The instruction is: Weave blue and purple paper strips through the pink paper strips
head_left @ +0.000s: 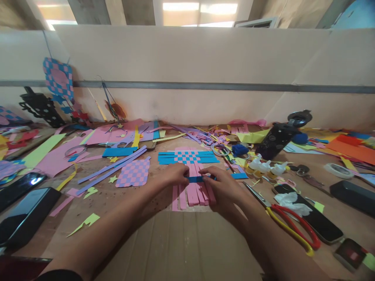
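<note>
As the left hand (172, 174) and right hand (221, 188) grip a blue paper strip (195, 179), it crosses pink strips (191, 195) of a woven mat (188, 157) on the desk (99, 199)

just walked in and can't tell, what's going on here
A person is working at a craft table strewn with coloured paper scraps. Their left hand and right hand hold a blue paper strip across loose pink paper strips. Those pink strips run from a woven pink-and-blue paper piece just beyond the hands. A finished-looking pink-and-purple checked paper piece lies to the left, and red-and-yellow-handled scissors lie to the right.
</note>
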The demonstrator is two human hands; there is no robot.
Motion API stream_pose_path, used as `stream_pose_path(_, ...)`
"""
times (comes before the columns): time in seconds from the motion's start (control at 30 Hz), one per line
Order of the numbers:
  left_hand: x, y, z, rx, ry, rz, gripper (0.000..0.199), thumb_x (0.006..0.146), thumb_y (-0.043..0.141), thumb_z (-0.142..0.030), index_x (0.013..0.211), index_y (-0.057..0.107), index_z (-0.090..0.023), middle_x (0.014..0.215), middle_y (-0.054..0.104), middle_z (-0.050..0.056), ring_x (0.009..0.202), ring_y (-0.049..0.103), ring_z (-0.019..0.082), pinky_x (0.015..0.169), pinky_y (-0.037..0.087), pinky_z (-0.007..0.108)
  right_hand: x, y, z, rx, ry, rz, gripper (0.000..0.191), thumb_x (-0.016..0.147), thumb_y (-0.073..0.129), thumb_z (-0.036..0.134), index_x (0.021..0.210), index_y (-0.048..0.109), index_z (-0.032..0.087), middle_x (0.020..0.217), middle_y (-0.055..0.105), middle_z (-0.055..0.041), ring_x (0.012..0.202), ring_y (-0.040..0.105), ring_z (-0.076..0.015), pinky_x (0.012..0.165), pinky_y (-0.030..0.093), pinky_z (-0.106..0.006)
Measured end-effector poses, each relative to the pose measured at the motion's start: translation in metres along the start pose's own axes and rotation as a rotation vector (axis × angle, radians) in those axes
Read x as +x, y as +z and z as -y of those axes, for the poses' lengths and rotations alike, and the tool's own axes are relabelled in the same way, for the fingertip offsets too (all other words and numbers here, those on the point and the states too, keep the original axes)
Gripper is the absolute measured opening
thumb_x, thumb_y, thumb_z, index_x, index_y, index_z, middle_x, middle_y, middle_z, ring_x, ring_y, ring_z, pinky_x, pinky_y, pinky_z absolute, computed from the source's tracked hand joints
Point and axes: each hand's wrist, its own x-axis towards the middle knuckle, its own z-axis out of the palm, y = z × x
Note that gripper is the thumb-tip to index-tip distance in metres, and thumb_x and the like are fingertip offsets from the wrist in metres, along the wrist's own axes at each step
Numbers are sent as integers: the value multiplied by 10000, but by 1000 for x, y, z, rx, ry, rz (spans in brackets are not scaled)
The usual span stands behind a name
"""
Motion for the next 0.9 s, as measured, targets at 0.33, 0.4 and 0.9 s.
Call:
stream_pose_path(0.33, -15, -2, -14, -258, 123, -88, 297, 855, 715, -440, 1015, 690, -190, 912, 715, 28, 791, 637, 193, 639, 419, 273, 4, -3, -3, 138, 81, -10, 197, 866, 639, 416, 778, 685, 245, 833, 708, -32, 825, 634, -235, 758, 485, -345)
stream_pose_path(0.4, -27, 2, -25, -85, 164, -62, 259, 837, 738, -373, 1020, 701, -193, 944, 727, 47, 823, 655, 215, 676, 446, 294, 5, -6, -8, 173, 109, -55, 232, 868, 638, 454, 785, 674, 240, 838, 688, -23, 828, 623, -224, 759, 478, -335)
stream_pose_path(0.9, -38, 23, -57, 3, 201, -79, 210, 891, 554, -152, 872, 757, -202, 912, 771, 57, 864, 696, 227, 771, 474, 337, 5, -8, -1, 283, 91, -31, 241, 841, 682, 468, 785, 686, 234, 839, 670, -18, 819, 600, -206, 776, 467, -327)
